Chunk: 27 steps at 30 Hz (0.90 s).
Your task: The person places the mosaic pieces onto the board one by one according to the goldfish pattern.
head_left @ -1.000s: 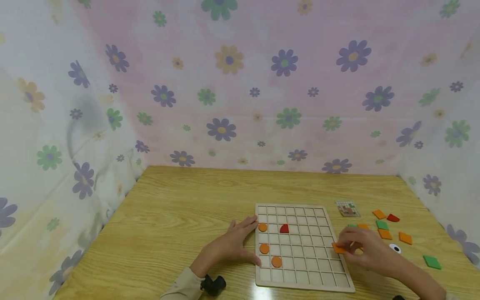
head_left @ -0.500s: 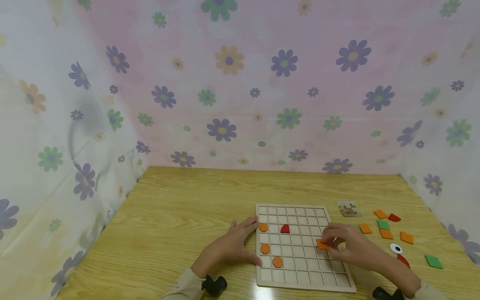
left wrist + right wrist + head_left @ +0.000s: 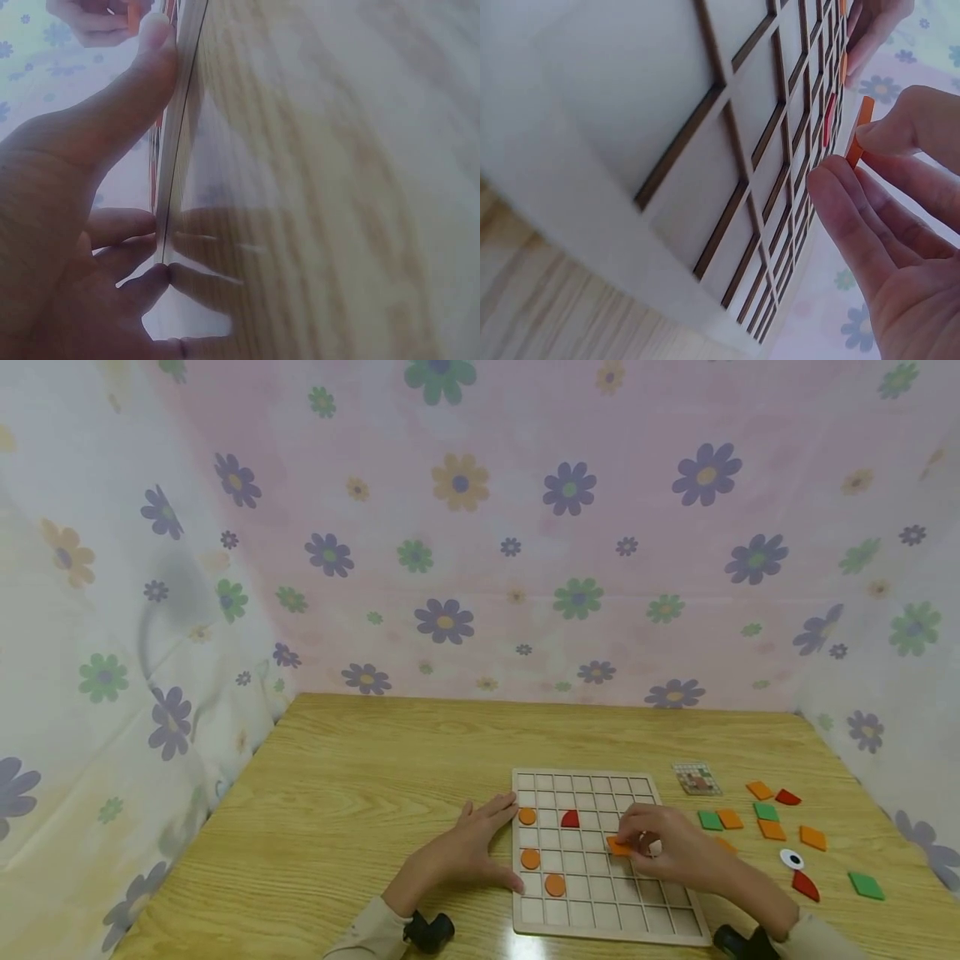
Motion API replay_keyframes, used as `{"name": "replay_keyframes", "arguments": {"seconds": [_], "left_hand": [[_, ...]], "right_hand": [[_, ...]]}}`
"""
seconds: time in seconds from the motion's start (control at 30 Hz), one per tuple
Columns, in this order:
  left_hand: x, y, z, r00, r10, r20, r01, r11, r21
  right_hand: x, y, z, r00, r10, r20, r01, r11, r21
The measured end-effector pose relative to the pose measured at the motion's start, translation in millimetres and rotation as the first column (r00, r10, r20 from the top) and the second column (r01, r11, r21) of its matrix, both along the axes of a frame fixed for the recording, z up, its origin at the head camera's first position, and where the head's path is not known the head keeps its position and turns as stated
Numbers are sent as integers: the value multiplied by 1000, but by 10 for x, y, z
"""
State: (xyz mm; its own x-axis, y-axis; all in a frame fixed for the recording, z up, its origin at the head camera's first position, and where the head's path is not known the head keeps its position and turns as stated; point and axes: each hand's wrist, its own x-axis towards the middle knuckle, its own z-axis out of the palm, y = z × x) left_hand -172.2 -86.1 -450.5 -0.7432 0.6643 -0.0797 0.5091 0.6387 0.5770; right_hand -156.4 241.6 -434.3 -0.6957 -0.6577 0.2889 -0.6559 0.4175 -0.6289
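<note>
A pale wooden grid board lies on the table. Along its left edge rests my left hand, fingers spread, thumb and fingertips touching the rim; the left wrist view shows the thumb on that rim. Between thumb and fingers my right hand pinches an orange square tile, held over the right-middle cells; in the right wrist view the tile is tilted just off the board. Orange round tiles sit in cells at the left, and a red quarter-circle tile sits in an upper cell.
Right of the board lie loose tiles: several orange squares, green squares, red quarter-circles and a white eye disc. A small patterned card lies behind them. Flowered cloth hangs around the wooden table.
My right hand has carried the orange square tile leftward, from the board's right edge to over its right-middle cells. The left hand stays at the left rim.
</note>
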Motion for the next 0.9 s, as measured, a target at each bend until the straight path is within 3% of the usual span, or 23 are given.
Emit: {"name": "replay_keyframes", "arguments": {"seconds": [0.23, 0.6, 0.9], "left_hand": [[-2, 4, -24, 1000, 5, 2, -5, 1000, -2], [-18, -20, -30, 1000, -1, 5, 1, 1000, 2], [-13, 1, -19, 1000, 3, 11, -3, 1000, 2]], "right_hand": [[-52, -109, -8, 999, 48, -21, -48, 999, -3], [-114, -292, 4, 1000, -10, -16, 11, 996, 89], [-161, -459, -21, 999, -28, -36, 31, 993, 111]]}}
